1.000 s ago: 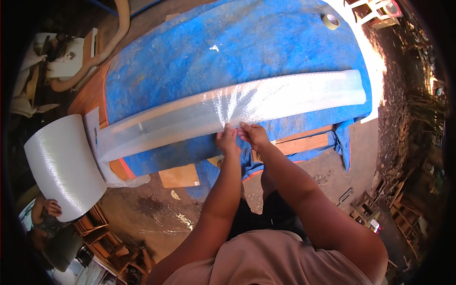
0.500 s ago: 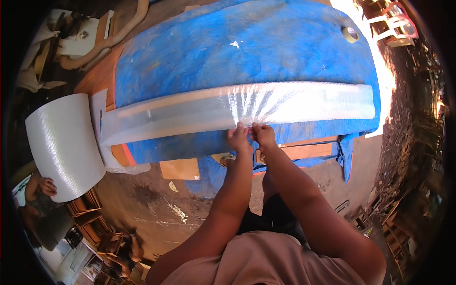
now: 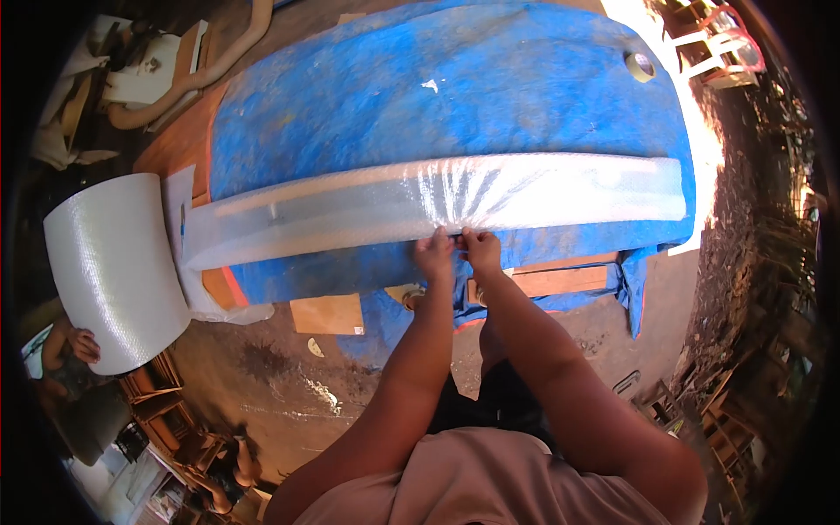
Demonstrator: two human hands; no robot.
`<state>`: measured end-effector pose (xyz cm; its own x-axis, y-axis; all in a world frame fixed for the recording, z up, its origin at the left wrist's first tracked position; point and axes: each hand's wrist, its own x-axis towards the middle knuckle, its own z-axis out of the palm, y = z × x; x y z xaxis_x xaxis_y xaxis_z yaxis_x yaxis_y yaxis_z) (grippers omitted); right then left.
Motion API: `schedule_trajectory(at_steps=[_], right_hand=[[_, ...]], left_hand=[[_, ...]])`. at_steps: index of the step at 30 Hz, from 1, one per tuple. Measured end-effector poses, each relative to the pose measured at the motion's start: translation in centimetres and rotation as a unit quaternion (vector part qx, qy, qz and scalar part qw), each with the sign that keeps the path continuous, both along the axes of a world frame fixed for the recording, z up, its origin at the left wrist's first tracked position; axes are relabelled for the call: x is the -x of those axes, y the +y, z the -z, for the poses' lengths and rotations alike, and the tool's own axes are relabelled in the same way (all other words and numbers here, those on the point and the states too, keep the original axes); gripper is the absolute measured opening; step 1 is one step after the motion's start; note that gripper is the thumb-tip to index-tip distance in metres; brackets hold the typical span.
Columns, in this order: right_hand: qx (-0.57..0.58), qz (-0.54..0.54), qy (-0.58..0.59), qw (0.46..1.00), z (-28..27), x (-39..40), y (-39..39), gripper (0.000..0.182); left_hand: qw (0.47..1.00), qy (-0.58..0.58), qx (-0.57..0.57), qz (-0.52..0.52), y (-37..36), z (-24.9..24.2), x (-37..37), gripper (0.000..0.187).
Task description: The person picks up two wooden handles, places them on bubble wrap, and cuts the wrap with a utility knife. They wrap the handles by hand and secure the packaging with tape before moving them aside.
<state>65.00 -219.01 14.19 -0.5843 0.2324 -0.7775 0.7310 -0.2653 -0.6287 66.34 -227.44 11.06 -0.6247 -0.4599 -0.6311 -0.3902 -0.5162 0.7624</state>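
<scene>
A long band of clear bubble wrap [image 3: 569,191] lies across the blue tarp [image 3: 350,96], covering pale strips that show through it. At its near edge, close to the middle, my left hand [image 3: 434,256] pinches the plastic between thumb and fingers. My right hand [image 3: 482,255] grips the same edge just to the right, the fingertips of both hands almost touching. Creases fan out from this spot across the wrap. To the left stands a big roll of bubble wrap [image 3: 114,271], with another person's hand [image 3: 85,345] on its lower left side.
A tape roll [image 3: 640,66] rests at the tarp's far right. Beyond it stands a pale chair [image 3: 713,48]. A cardboard piece [image 3: 327,313] lies below the tarp's near edge. A thick hose [image 3: 188,85] curves along the upper left. Another person is at the lower left.
The view has shifted very slightly. Both my hands stay pinched on the same part of the wrap's edge, and the creases look much the same.
</scene>
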Motion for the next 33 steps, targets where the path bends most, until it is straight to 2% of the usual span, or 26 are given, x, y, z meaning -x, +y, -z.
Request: schedule_trajectory(at_steps=[1, 2, 3, 4, 5, 6, 7, 9, 10, 12, 13, 17, 19, 23, 25, 26, 28, 30, 32, 33], right_hand=[[-0.016, -0.005, 0.007, 1.000, -0.1, 0.0, -0.1, 0.024], [-0.032, -0.009, 0.015, 0.999, -0.3, -0.1, -0.2, 0.024], [-0.028, -0.007, 0.031, 0.999, -0.1, -0.2, -0.2, 0.025], [-0.040, -0.003, 0.041, 0.998, 0.6, -0.5, -0.3, 0.027], [-0.061, -0.029, 0.035, 0.997, 0.2, -0.4, -0.1, 0.029], [-0.054, -0.007, 0.053, 0.997, 0.2, -0.5, -0.2, 0.030], [-0.057, -0.013, 0.053, 0.997, 1.0, -0.7, -0.1, 0.028], [-0.065, 0.001, 0.070, 0.995, 2.1, -1.1, -0.3, 0.026], [-0.081, 0.006, 0.072, 0.994, 2.0, -1.1, -0.4, 0.025], [-0.052, 0.013, 0.065, 0.996, 1.6, -0.9, -0.1, 0.025], [-0.021, 0.013, 0.057, 0.998, 1.5, -0.8, -0.2, 0.024], [-0.025, -0.021, 0.034, 0.999, 1.2, -0.9, 0.4, 0.023], [0.000, -0.016, 0.040, 0.999, 1.9, -0.7, 0.6, 0.024], [0.027, -0.066, 0.038, 0.997, 1.7, -0.6, 2.2, 0.024], [0.163, -0.273, -0.039, 0.947, -1.2, 1.0, 4.4, 0.025], [0.164, -0.273, -0.041, 0.947, -3.0, 2.1, 5.9, 0.025], [0.250, -0.528, 0.002, 0.811, -6.5, 5.3, 10.0, 0.027], [0.291, -0.531, 0.027, 0.796, -8.5, 9.5, 15.4, 0.026], [0.241, -0.486, 0.077, 0.836, -6.6, 14.6, 21.9, 0.025], [0.160, -0.469, 0.104, 0.863, -4.9, 17.5, 25.2, 0.023]], left_hand=[[0.996, -0.046, 0.050, 0.058, -0.6, -0.2, -0.2, 0.024], [0.996, -0.043, 0.047, 0.063, -1.3, -0.4, -0.4, 0.024], [0.978, -0.041, 0.137, 0.154, -2.1, -0.6, -0.7, 0.027], [0.943, -0.034, 0.223, 0.243, -2.7, -0.7, -0.9, 0.030], [0.888, 0.015, 0.338, 0.310, -3.2, -1.5, -1.2, 0.030], [0.814, 0.067, 0.445, 0.367, -3.4, -2.8, -1.0, 0.029], [0.815, 0.080, 0.435, 0.374, -2.9, -4.4, -0.2, 0.029], [0.753, 0.161, 0.444, 0.458, -2.5, -7.3, 1.0, 0.022], [0.751, 0.166, 0.441, 0.463, -2.2, -7.0, 1.8, 0.022], [0.701, 0.205, 0.501, 0.465, -2.1, -6.2, 4.0, 0.017], [0.681, 0.151, 0.478, 0.534, -2.7, -5.8, 4.6, 0.013], [0.645, 0.180, 0.505, 0.544, -3.2, -5.2, 4.7, 0.011], [0.638, 0.246, 0.508, 0.523, -3.2, -5.3, 4.6, 0.008], [0.613, 0.202, 0.546, 0.533, -2.4, -4.5, 4.2, 0.008], [0.609, 0.188, 0.570, 0.518, -2.2, -4.3, 3.9, 0.010], [0.609, 0.186, 0.569, 0.520, -2.2, -4.5, 3.9, 0.010], [0.597, 0.178, 0.576, 0.529, -1.8, -4.8, 4.1, 0.010], [0.572, 0.182, 0.597, 0.532, -2.0, -3.8, 3.7, 0.010], [0.554, 0.182, 0.603, 0.544, -2.0, -3.6, 3.9, 0.008], [0.550, 0.181, 0.602, 0.550, -1.9, -3.6, 3.9, 0.009]])
